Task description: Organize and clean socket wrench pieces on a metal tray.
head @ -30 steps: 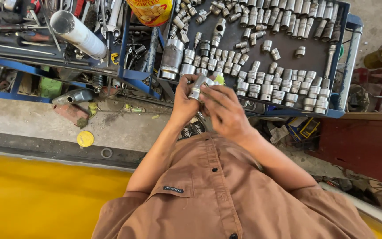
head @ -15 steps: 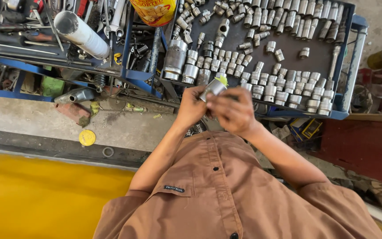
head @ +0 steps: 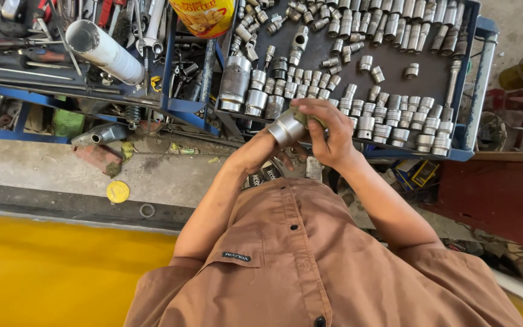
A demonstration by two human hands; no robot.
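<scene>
We see both hands raised together just in front of the near edge of the blue tool tray (head: 478, 36), and between them a single large chrome socket (head: 287, 129). The socket lies tilted, its open round end facing down and to the left, its body running up toward the right. The left hand (head: 261, 148) supports the socket from below and from the left, fingers curled up against its lower wall; how firmly they press we cannot tell, since the socket hides the fingertips. The right hand (head: 329, 130) closes over the upper end of the socket, fingers arched across the top and thumb side tucked beneath, so that the far end of the socket is covered by this grip and only the open end projects clear of it. Both hands are therefore closed on the same socket, which is lifted off the tray and touches nothing else. Directly behind the hands the tray holds rows of smaller sockets (head: 394, 115), standing upright, and a taller chrome cylinder (head: 235, 82) at its left side. A white tube (head: 105, 51) lies across the neighbouring compartment of hand tools. Below, on the concrete floor (head: 49, 163), rests a round yellow cap (head: 118, 191). A brown shirt (head: 310, 266) fills the lower foreground
</scene>
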